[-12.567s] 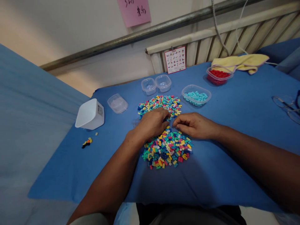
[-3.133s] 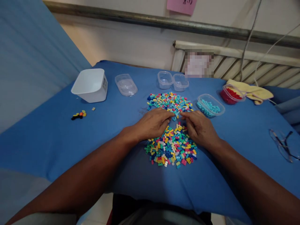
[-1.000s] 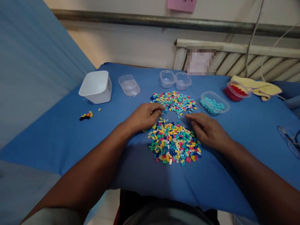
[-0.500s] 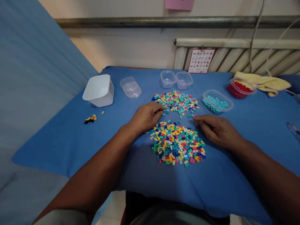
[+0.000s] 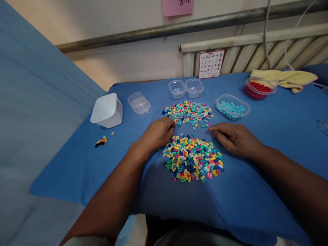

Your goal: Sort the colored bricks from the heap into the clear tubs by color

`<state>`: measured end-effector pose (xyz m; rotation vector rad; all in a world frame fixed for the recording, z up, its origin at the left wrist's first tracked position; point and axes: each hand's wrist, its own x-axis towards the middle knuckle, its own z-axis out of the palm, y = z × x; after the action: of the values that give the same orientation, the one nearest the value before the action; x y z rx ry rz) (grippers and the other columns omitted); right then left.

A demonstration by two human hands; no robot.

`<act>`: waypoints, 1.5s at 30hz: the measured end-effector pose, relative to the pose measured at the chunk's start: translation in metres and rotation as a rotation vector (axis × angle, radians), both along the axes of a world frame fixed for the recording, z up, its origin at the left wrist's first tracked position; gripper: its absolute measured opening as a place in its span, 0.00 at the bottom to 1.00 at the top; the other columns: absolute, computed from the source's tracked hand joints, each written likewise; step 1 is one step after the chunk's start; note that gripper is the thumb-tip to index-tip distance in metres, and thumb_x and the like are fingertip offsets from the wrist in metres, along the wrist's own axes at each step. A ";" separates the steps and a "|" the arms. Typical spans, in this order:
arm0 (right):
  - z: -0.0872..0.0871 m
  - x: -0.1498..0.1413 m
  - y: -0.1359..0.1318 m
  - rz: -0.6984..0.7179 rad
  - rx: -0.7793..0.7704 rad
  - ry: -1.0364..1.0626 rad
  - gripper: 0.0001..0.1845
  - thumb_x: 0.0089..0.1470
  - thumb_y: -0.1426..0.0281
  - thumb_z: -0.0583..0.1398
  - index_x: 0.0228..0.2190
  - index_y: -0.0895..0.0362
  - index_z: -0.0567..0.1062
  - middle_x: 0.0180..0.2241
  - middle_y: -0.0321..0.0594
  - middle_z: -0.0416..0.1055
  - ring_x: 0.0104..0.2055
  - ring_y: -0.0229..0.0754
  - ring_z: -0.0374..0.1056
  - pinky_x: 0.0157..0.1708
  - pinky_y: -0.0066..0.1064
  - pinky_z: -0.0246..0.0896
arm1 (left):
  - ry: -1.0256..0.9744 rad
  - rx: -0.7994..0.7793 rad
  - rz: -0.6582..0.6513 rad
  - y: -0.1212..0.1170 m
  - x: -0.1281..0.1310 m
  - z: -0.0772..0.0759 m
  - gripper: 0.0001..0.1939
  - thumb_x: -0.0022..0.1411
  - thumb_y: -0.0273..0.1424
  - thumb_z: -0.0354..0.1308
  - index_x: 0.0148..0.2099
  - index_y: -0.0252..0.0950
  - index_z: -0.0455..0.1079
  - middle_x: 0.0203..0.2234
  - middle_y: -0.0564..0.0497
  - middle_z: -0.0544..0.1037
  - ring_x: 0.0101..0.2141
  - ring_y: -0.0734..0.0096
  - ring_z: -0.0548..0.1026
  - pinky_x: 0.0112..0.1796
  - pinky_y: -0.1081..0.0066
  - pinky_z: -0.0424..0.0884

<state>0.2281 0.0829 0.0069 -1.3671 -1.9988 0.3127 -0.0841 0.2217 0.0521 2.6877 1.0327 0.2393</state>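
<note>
Two heaps of small multicoloured toy building bricks lie on the blue cloth, a far heap (image 5: 191, 111) and a larger near heap (image 5: 193, 159). Curled beside the far heap's left edge is my left hand (image 5: 160, 131), its wrist low on the cloth; whatever its fingertips hold, if anything, is hidden. On the other side, my right hand (image 5: 234, 138) rests between the heaps with its index finger stretched towards a few stray bricks, thumb apart beneath it, other fingers bent. Nothing shows in its grasp.
Behind the heaps stand two clear tubs (image 5: 186, 89), a tub of turquoise bricks (image 5: 232, 107) and a tub of red bricks (image 5: 259, 89) by a yellow cloth (image 5: 284, 78). At left are a white bin (image 5: 107, 111), a clear lid (image 5: 139, 103) and a few loose bricks (image 5: 101, 141).
My left hand has drawn back from the far heap, its index finger now curled in. The right hand stays about where it was. The whole view has tilted and shifted slightly.
</note>
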 end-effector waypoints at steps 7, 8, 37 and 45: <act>-0.001 -0.002 0.004 -0.003 -0.008 -0.007 0.18 0.69 0.69 0.58 0.53 0.52 0.85 0.41 0.41 0.87 0.37 0.47 0.83 0.37 0.37 0.77 | -0.178 0.093 0.061 0.005 -0.007 -0.005 0.15 0.72 0.26 0.54 0.54 0.34 0.80 0.45 0.44 0.80 0.49 0.60 0.79 0.53 0.62 0.75; -0.002 -0.002 0.005 -0.003 -0.013 -0.005 0.19 0.69 0.69 0.58 0.53 0.52 0.85 0.41 0.41 0.87 0.37 0.47 0.83 0.37 0.37 0.77 | -0.173 0.107 0.026 0.004 -0.004 -0.007 0.16 0.73 0.25 0.53 0.55 0.34 0.80 0.45 0.44 0.80 0.49 0.60 0.79 0.53 0.62 0.76; -0.008 -0.004 0.008 -0.026 0.000 0.017 0.18 0.69 0.69 0.57 0.51 0.50 0.86 0.42 0.39 0.87 0.40 0.48 0.84 0.43 0.39 0.79 | 0.015 -0.040 -0.277 -0.013 0.009 0.012 0.13 0.79 0.30 0.54 0.53 0.38 0.81 0.42 0.45 0.80 0.46 0.60 0.79 0.49 0.62 0.75; -0.008 -0.004 0.008 -0.017 -0.001 0.012 0.18 0.69 0.69 0.58 0.52 0.50 0.86 0.44 0.40 0.87 0.42 0.50 0.84 0.44 0.42 0.79 | 0.173 -0.072 -0.266 -0.015 0.012 0.021 0.10 0.76 0.27 0.57 0.50 0.37 0.80 0.43 0.45 0.80 0.45 0.60 0.79 0.46 0.63 0.73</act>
<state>0.2242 0.0912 -0.0011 -1.3788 -1.9765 0.3140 -0.0720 0.2068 0.0728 2.7779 0.6982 -0.0803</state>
